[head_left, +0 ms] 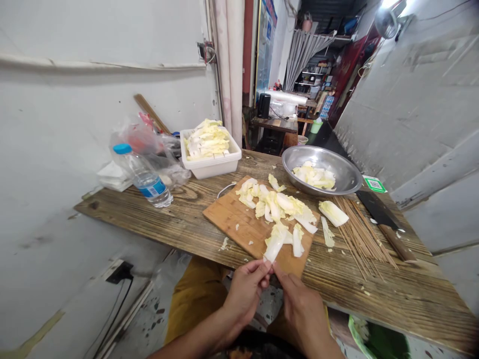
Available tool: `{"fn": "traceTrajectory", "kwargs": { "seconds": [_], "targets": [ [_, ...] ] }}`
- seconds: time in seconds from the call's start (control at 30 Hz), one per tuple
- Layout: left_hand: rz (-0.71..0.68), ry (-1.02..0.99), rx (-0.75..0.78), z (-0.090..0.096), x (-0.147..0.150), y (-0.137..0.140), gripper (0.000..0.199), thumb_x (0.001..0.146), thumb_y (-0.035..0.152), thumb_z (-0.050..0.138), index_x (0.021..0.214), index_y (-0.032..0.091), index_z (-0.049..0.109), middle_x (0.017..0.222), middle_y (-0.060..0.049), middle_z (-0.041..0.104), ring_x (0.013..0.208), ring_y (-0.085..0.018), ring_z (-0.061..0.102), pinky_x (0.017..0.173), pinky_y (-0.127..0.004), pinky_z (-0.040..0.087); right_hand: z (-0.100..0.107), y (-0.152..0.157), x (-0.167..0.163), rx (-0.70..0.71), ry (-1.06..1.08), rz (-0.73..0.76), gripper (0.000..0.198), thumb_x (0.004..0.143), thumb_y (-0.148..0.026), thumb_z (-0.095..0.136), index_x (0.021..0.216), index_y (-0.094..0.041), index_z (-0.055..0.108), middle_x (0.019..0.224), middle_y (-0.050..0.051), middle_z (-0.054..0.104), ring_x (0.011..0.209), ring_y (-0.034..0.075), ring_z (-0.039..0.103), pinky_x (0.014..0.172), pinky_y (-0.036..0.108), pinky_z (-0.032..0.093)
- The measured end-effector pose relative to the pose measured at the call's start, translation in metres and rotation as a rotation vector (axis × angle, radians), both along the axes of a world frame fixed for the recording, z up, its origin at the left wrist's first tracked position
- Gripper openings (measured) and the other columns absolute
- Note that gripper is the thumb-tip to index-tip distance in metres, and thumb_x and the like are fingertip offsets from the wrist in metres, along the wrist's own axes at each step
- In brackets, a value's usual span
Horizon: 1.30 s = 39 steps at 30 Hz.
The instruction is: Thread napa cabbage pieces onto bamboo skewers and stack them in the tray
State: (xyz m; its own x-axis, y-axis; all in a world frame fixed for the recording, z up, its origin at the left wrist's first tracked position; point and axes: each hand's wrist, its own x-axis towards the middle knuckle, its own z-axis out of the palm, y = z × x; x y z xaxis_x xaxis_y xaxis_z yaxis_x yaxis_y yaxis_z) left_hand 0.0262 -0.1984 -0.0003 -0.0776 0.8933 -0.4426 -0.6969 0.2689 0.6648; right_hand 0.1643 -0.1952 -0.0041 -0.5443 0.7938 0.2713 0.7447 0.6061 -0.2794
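Both my hands meet at the near edge of the wooden cutting board (224, 212). My left hand (247, 284) pinches the white base of a napa cabbage leaf (276, 244), whose yellow end points away from me over the board. Right beside it, my right hand (301, 299) is closed, its fingertips at the same leaf base; what it grips is hidden. Cut cabbage pieces (282, 204) lie scattered over the board. To the right, a bundle of thin wooden skewers (364, 237) rests on the table, with a small cabbage wedge (334, 213) at its far end.
A steel bowl (352, 174) with cabbage pieces stands beyond the board. Far right lies a cleaver (379, 209). At the back left are a white tub (209, 169) stacked with cabbage, a water bottle (151, 184) and plastic bags (138, 139). A wall bounds the table's left.
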Motion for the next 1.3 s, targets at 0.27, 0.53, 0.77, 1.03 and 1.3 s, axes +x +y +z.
{"fn": "traceTrajectory", "kwargs": {
  "seconds": [0.27,0.53,0.77,1.03,1.3],
  "targets": [
    [-0.01,-0.053,-0.013,0.002,0.0,-0.001,0.029,0.056,0.031,0.081,0.069,0.008,0.07,0.062,-0.002,0.059,0.052,-0.003,0.044,0.047,-0.014,0.032,-0.003,-0.004,0.013,-0.112,0.014,0.059,0.06,0.078,-0.002,0.03,0.134,-0.016,0.044,0.095,0.012,0.07,0.074,0.022,0.069,0.062,0.032,0.056],
    [0.014,-0.012,0.008,0.002,0.002,-0.003,0.027,0.058,0.032,0.08,0.067,0.009,0.069,0.062,-0.002,0.059,0.053,-0.004,0.045,0.049,-0.015,0.034,-0.008,-0.012,0.02,-0.11,-0.013,0.044,0.081,0.068,0.001,0.036,0.144,-0.023,0.023,0.113,0.01,0.066,0.085,0.022,0.068,0.07,0.034,0.056],
    [0.007,0.181,0.054,-0.002,0.003,-0.006,0.028,0.064,0.036,0.074,0.07,0.009,0.069,0.062,-0.002,0.059,0.052,-0.005,0.042,0.049,-0.018,0.033,-0.003,-0.013,0.021,-0.103,-0.071,0.01,0.077,0.068,0.001,0.037,0.141,-0.023,0.033,0.099,0.008,0.07,0.074,0.022,0.069,0.06,0.031,0.056],
    [-0.018,0.239,0.073,-0.004,0.006,-0.009,0.029,0.067,0.038,0.071,0.068,0.009,0.069,0.06,-0.002,0.057,0.05,-0.006,0.04,0.049,-0.019,0.031,-0.001,-0.011,0.018,-0.107,-0.08,0.005,0.07,0.068,0.0,0.037,0.135,-0.019,0.043,0.092,0.01,0.071,0.068,0.021,0.069,0.061,0.031,0.056],
    [-0.04,0.234,0.111,-0.001,0.0,-0.004,0.028,0.07,0.038,0.068,0.067,0.01,0.066,0.061,-0.002,0.056,0.052,-0.007,0.042,0.049,-0.019,0.033,0.004,-0.005,0.011,-0.082,0.147,0.053,0.054,0.079,-0.004,0.031,0.128,-0.017,0.051,0.103,0.01,0.07,0.083,0.02,0.069,0.068,0.029,0.056]
  ]
}}
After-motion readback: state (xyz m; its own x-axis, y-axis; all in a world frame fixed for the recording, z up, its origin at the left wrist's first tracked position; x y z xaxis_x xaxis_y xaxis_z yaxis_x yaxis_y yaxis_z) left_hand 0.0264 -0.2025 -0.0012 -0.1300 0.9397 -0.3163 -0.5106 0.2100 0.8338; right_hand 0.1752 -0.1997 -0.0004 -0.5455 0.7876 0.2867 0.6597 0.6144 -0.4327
